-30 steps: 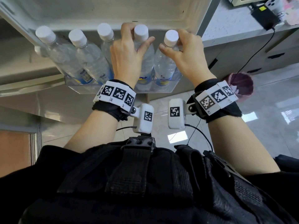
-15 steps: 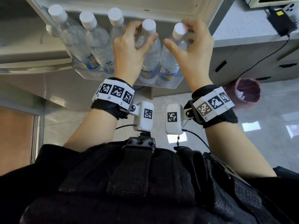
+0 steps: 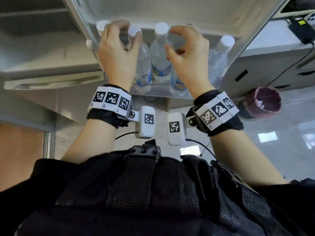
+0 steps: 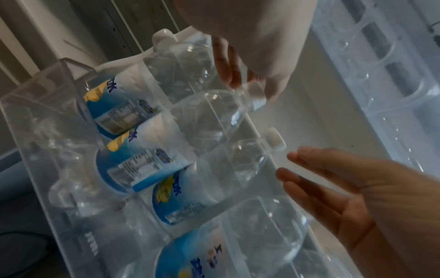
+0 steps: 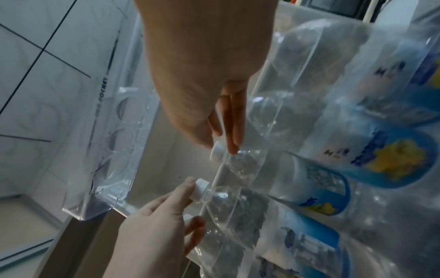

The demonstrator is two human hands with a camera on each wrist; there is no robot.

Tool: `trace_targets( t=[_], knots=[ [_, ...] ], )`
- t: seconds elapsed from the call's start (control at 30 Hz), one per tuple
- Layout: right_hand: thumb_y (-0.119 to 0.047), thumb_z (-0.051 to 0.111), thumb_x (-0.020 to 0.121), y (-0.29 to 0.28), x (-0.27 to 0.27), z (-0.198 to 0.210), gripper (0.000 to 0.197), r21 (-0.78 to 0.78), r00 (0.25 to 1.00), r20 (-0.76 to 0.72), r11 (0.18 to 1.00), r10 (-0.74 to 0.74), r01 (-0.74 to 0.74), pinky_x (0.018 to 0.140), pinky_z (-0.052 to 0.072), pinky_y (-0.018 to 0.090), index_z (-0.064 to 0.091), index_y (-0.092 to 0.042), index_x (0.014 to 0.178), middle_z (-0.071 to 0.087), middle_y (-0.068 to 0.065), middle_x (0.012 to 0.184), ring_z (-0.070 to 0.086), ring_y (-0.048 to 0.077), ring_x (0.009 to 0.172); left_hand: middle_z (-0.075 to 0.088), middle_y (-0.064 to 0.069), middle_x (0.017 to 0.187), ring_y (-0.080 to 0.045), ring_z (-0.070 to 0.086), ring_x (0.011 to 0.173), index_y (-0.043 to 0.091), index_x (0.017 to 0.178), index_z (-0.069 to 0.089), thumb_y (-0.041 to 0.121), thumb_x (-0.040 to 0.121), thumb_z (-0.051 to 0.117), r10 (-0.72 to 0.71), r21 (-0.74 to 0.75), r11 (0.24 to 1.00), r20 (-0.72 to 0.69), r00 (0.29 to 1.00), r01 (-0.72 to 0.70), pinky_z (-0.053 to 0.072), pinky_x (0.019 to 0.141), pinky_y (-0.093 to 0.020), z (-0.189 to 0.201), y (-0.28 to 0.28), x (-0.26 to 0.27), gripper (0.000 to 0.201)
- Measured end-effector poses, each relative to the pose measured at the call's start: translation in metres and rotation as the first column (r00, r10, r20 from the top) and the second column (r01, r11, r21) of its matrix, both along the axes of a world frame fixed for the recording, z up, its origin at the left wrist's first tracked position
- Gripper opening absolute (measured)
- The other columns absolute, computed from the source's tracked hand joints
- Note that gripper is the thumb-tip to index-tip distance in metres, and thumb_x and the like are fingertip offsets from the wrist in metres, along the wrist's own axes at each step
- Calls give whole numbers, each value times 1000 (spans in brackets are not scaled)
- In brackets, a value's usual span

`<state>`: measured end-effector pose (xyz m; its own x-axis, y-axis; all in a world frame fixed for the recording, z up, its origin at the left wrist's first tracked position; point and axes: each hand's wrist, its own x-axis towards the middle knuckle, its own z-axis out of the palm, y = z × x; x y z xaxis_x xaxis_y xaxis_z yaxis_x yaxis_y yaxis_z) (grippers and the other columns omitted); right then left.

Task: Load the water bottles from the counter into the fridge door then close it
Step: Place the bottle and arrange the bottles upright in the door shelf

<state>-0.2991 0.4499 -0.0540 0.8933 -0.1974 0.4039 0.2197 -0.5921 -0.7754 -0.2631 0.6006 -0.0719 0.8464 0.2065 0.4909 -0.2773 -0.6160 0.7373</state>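
Several clear water bottles with white caps and blue-yellow labels stand in a row in the transparent door shelf point(image 3: 158, 95) of the open fridge door. My left hand point(image 3: 128, 34) pinches the cap and neck of the second bottle from the left point(image 3: 142, 62); the right wrist view shows its finger on that cap point(image 5: 200, 188). My right hand point(image 3: 171, 39) hovers with loosely curved fingers at the third bottle point(image 3: 160, 53), its fingertips point(image 5: 232, 148) touching that cap point(image 5: 216, 153). The end bottle point(image 3: 221, 53) stands free at the right.
A pink-lined bin point(image 3: 262, 103) stands on the tiled floor at the right. A grey counter with a black charger point(image 3: 300, 29) and cable is behind it. The fridge body point(image 3: 42, 48) lies to the left. A clear upper door pocket point(image 5: 107, 131) is above the bottles.
Both hands have moved left along the row. The right hand let go of the end bottle and now sits at the third; the left went from the fourth to the second.
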Motion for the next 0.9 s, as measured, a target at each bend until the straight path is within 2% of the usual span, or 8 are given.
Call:
trace_targets(
  t=[0.07, 0.13, 0.2, 0.3, 0.43, 0.6, 0.73, 0.9],
  knots=[
    [-15, 62, 81, 14, 11, -3, 29, 8, 999, -17, 999, -33, 33, 73, 58, 42, 62, -5, 109, 65, 10, 109, 68, 25, 75, 67, 0, 104, -9, 60, 91, 13, 106, 63, 37, 81, 69, -133, 32, 990, -90, 987, 136, 45, 81, -14, -1, 13, 11, 35],
    [-16, 63, 80, 22, 21, -5, 28, -4, 994, -22, 995, -104, 104, 72, 57, 45, 62, -5, 105, 65, 11, 103, 65, 25, 82, 67, 2, 105, -7, 59, 90, 16, 109, 62, 39, 78, 73, -234, 65, 967, -153, 960, 247, 49, 82, -19, 0, 20, 20, 40],
    [-17, 65, 78, 27, 28, -6, 26, -18, 984, -36, 984, -176, 176, 73, 55, 39, 62, -6, 101, 64, 10, 100, 61, 20, 83, 68, 2, 102, -12, 62, 89, 19, 107, 62, 44, 74, 75, -287, 89, 947, -192, 938, 308, 54, 85, -33, -1, 23, 28, 43],
    [-22, 71, 73, 30, 35, -8, 29, -36, 966, -88, 970, -243, 240, 67, 40, 12, 62, -7, 97, 63, 9, 99, 54, 13, 82, 70, -2, 96, -20, 64, 90, 17, 102, 63, 54, 71, 71, -298, 144, 930, -245, 923, 339, 54, 82, -43, -2, 25, 36, 49],
    [-29, 76, 69, 35, 38, -11, 36, -72, 948, -106, 953, -300, 294, 67, 34, 16, 62, -8, 95, 62, 9, 97, 56, 17, 83, 69, -6, 96, -25, 63, 90, 14, 103, 62, 69, 69, 57, -321, 158, 917, -257, 912, 367, 53, 82, -44, -3, 27, 39, 65],
    [-35, 72, 74, 38, 38, -13, 36, -149, 950, -76, 945, -303, 290, 62, 33, 24, 63, -4, 92, 60, 12, 96, 53, 20, 77, 69, -8, 90, -25, 61, 83, 10, 98, 64, 64, 72, 65, -287, 153, 934, -212, 934, 322, 48, 73, -37, -4, 28, 38, 60],
    [-31, 67, 80, 36, 35, -16, 34, -223, 959, -49, 939, -280, 263, 62, 27, 19, 60, -2, 98, 60, 16, 101, 57, 26, 84, 69, -9, 78, -22, 57, 70, 6, 87, 65, 60, 68, 75, -223, 118, 963, -155, 962, 242, 30, 59, -24, 1, 26, 36, 57],
    [-22, 63, 84, 27, 31, -11, 32, -261, 974, -53, 945, -219, 198, 69, 26, 21, 56, 2, 104, 61, 19, 103, 55, 33, 95, 70, -7, 75, -19, 58, 68, 6, 81, 63, 57, 67, 77, -156, 101, 981, -103, 982, 166, 31, 59, -21, 4, 21, 35, 55]
  ],
)
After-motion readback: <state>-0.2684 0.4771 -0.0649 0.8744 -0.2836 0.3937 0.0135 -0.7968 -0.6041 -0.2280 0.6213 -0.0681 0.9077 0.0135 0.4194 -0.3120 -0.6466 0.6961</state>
